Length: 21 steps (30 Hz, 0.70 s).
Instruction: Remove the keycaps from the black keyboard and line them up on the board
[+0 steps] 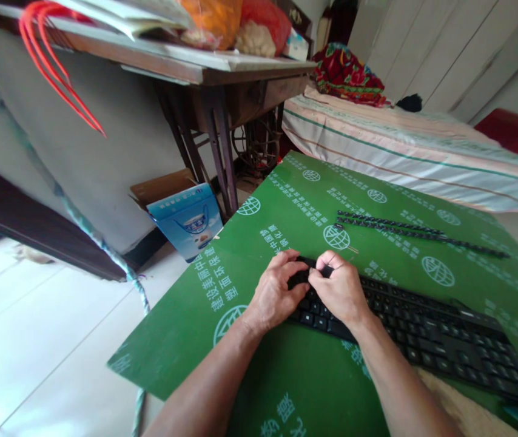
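Head view: I'm seeing both hands working the near-left corner of the long black plastic keyboard (418,331).
Left hand (273,295): fingers curling shut, pinching that corner.
Right hand (341,288): pinching alongside, touching.
Keyboard axis: running away to the right.

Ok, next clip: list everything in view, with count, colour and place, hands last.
keyboard: 1, black, on the green board, near right
green board: 1, green with white print, centre
black strips: 2, black, on the board beyond the keyboard
box: 1, blue and white, on the floor by the table legs
wooden table: 1, brown, top left
bed: 1, striped cover, top right
red blanket: 1, red, on the bed's far end
left hand: at the keyboard's left end
right hand: at the same end, fingers meeting the left's
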{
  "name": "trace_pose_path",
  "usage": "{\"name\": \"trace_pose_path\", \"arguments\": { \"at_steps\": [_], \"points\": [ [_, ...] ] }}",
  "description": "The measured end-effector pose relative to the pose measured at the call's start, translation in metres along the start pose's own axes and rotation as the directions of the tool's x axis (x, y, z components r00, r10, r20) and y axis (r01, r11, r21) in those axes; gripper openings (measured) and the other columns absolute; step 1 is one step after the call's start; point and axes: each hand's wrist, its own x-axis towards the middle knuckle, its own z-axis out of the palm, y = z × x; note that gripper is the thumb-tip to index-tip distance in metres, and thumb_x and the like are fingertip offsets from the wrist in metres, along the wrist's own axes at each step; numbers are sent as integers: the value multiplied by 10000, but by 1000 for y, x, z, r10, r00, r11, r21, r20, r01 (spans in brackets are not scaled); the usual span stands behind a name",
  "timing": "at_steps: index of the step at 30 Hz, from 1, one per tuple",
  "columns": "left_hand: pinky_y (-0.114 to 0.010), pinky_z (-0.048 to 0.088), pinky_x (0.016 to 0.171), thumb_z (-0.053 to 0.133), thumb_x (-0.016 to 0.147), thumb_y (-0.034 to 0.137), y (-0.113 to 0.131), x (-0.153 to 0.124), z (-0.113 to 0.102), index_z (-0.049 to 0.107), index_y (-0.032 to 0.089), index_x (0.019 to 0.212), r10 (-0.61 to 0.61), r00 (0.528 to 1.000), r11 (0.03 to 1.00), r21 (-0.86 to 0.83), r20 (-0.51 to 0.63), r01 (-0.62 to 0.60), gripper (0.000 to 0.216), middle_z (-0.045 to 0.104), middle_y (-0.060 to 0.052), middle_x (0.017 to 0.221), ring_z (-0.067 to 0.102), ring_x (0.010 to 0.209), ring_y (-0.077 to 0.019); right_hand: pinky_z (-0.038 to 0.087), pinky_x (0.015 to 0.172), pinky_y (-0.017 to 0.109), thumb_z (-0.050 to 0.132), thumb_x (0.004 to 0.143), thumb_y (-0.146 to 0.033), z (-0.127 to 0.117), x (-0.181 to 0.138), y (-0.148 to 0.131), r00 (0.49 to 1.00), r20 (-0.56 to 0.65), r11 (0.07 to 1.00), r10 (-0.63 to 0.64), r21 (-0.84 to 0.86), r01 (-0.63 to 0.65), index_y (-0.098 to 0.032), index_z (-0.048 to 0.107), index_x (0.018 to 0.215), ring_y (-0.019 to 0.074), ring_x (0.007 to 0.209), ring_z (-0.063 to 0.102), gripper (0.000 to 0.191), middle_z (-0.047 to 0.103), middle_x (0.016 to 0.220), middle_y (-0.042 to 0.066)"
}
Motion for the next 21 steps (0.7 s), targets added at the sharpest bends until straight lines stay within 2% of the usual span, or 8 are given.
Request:
{"name": "trace_pose_path", "arguments": {
  "at_steps": [6,14,21],
  "points": [
    [-421,378,992,589,692,90,-1,3,11,688,162,911,63,992,987,137,112,-78,251,546,-105,1201,426,1177,-267,353,488,215,513,653,-229,4,-3,5,998,-61,997,-18,70,22,-214,441,615,118,474,437,83,442,503,-56],
    [-430,371,998,609,699,132,-5,4,11,704,183,864,43,987,993,104,152,-59,197,524,-84,1231,416,1190,-270,353,469,205,508,633,-207,9,-5,9,993,-117,978,13,210,12,-209,429,602,107,469,410,85,410,502,-67],
    [-436,380,983,605,684,114,-6,5,12,683,153,829,62,988,993,92,140,-75,169,519,-110,1228,420,1176,-279,328,454,198,510,632,-189,9,-7,9,991,-135,969,24,245,10,-214,388,578,91,449,365,136,364,482,-78]
  ]
}}
